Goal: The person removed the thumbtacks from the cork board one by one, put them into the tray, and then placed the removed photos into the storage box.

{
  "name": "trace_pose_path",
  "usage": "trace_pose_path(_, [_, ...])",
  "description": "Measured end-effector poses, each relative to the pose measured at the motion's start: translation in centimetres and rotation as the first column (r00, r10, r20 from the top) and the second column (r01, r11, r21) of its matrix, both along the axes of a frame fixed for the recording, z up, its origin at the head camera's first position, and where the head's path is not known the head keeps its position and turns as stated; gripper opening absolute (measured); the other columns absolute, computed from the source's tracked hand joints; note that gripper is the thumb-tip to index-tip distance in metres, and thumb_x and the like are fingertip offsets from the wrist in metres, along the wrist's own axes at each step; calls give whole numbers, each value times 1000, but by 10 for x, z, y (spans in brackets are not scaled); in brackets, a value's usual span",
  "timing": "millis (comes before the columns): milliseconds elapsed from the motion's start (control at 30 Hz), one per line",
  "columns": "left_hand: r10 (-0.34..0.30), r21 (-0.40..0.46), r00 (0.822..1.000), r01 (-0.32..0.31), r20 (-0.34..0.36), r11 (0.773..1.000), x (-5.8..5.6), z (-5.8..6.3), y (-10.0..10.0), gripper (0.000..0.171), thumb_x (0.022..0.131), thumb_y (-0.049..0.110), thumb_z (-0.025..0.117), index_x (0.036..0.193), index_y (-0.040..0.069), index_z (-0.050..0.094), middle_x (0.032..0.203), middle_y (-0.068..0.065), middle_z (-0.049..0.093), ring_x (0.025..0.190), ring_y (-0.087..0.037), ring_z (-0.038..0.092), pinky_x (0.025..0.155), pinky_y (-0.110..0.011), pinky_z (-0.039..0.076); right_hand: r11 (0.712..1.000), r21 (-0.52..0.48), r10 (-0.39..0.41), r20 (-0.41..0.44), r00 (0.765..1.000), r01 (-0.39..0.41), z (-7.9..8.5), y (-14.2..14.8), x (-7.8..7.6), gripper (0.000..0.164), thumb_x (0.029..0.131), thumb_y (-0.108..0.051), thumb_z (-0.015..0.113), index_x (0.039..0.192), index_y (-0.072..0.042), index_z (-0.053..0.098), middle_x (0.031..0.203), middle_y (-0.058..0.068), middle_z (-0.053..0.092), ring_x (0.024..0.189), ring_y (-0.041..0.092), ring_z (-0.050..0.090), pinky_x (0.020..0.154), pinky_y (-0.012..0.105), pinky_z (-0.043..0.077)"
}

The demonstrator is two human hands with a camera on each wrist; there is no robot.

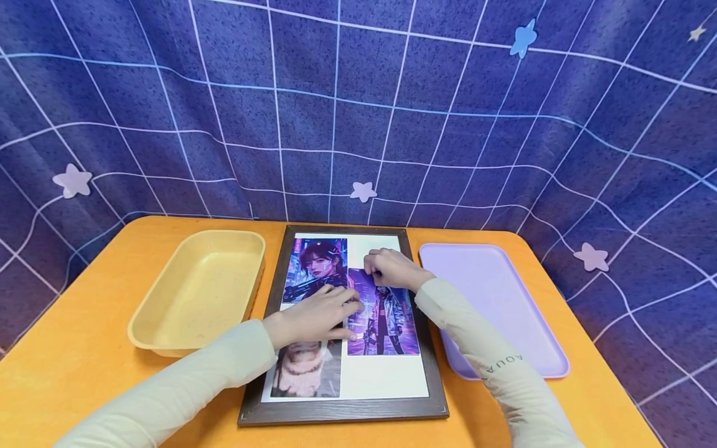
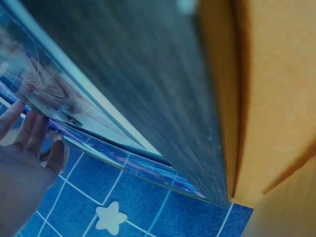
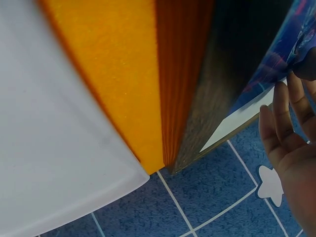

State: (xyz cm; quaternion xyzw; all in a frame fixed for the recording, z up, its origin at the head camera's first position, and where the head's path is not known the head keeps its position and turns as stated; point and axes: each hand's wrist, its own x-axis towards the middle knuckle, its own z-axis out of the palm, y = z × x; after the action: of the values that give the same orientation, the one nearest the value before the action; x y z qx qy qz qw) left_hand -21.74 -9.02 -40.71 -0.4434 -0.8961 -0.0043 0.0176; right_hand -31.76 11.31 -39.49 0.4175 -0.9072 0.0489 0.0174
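A dark wooden frame (image 1: 342, 410) lies flat with a white backing (image 1: 386, 376) inside it. On its right half lies a purple picture (image 1: 386, 323) of a standing figure in a jacket. My right hand (image 1: 392, 267), fingers bent, pinches this picture at its top edge; the right wrist view shows the fingertips and thumb (image 3: 307, 66) meeting there. My left hand (image 1: 319, 314) reaches over the frame's left half, fingers spread, with the tips touching the purple picture's left edge. A portrait picture (image 1: 319, 264) lies at upper left, and a greyish picture (image 1: 305, 373) at lower left, partly covered by my left hand.
A yellow basin (image 1: 196, 292) stands left of the frame on the orange table (image 1: 73, 354). To the right lies a flat purple tray (image 1: 498, 298), partly beneath my right sleeve. A blue gridded curtain (image 1: 313, 112) with stars hangs behind the table.
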Motion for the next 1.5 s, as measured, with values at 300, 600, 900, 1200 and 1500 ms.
trace_pose_path(300, [-2, -2, 1000, 2, -6, 1000, -1, 0, 0, 58, 87, 55, 48, 130, 16, 48, 129, -1, 45, 116, -18, 45, 99, -40, 35, 1000, -15, -1, 2, 1000, 1, 1, 1, -1, 17, 72, -2, 66, 84, -12, 61, 78, -3, 55, 69, 9, 50, 66, 24, 44])
trace_pose_path(600, [6, -2, 1000, -5, 7, 1000, -1, 1, 0, 59, 87, 56, 48, 131, 17, 48, 130, -2, 45, 117, -18, 45, 100, -41, 34, 1000, -25, 2, -5, 1000, -3, 0, 2, -3, 18, 72, -3, 67, 86, -12, 61, 81, -3, 57, 72, 10, 53, 68, 24, 46])
trace_pose_path(900, [20, -6, 999, -20, 34, 1000, 0, 2, 0, 60, 87, 55, 48, 132, 16, 47, 131, -3, 44, 118, -19, 44, 100, -41, 34, 1000, -10, -13, -1, 1000, 13, 0, 0, -2, 18, 73, -3, 65, 86, -14, 62, 84, -3, 60, 76, 10, 56, 71, 26, 47])
trace_pose_path(1200, [22, 3, 999, -22, 45, 1000, 0, 1, -1, 60, 87, 55, 48, 132, 17, 47, 132, -2, 44, 117, -19, 44, 100, -41, 34, 1000, -5, -13, 9, 1000, 13, -1, -1, -2, 18, 72, -2, 64, 87, -13, 62, 81, -3, 58, 71, 10, 53, 67, 24, 46])
trace_pose_path(1500, [24, 23, 997, -26, 77, 999, -1, 2, -1, 59, 87, 54, 49, 132, 17, 46, 132, -1, 42, 118, -18, 42, 101, -42, 33, 1000, -13, -27, 15, 1000, 28, 2, 0, -2, 20, 71, -2, 65, 87, -14, 60, 82, -4, 57, 71, 10, 52, 67, 25, 45])
